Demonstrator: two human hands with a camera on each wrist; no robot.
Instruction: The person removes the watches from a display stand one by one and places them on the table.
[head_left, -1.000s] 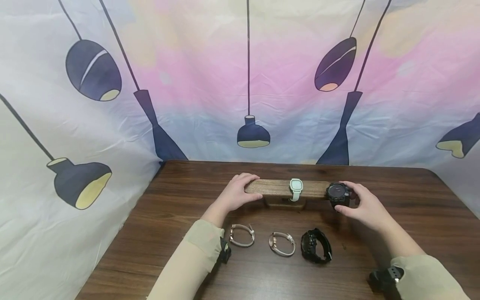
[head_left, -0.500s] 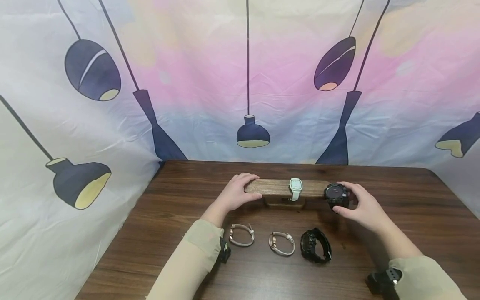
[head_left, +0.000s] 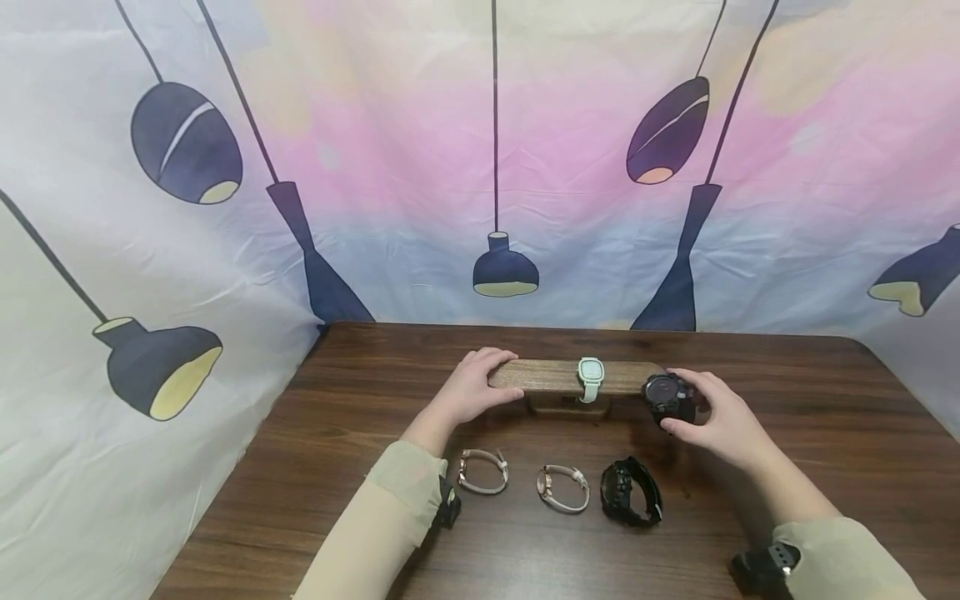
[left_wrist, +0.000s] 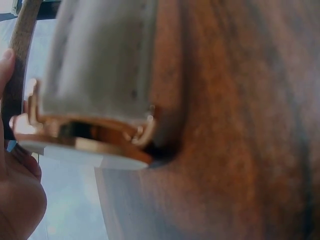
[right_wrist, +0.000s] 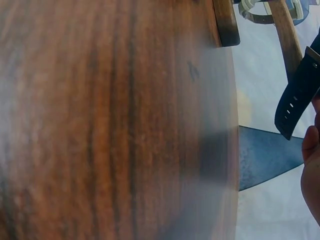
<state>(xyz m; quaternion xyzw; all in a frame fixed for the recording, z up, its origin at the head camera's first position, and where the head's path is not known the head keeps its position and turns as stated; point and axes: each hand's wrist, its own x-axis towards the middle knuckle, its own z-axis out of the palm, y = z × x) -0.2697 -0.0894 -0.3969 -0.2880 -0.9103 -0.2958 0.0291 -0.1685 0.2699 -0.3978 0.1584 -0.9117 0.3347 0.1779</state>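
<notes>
Left hand [head_left: 467, 392]: grip clamped on the left end of the wooden bar [head_left: 547, 377], fingers behind, thumb in front, presumably to steady it. First pale watch [head_left: 501, 487]: on edge on the tabletop [head_left: 525, 558], before the left hand; its closed loop probably keeps it standing. Second pale watch [head_left: 583, 502]: likewise, further right. Mint watch [head_left: 591, 372]: on the bar, strap down its front, face up, seemingly for viewing. Black watch [head_left: 611, 492]: on edge before the bar, chunky strap looped. Held watch [head_left: 663, 392]: at the bar's right end; whether its strap encircles the bar cannot be told. Right hand [head_left: 723, 417]: grip closed on the held watch, thumb at the near side, fingers at the far, probably to control both sides. Held watch, appearance: black throughout, round dark dial, thick case; perforated strap tail hanging free in the right wrist view.
</notes>
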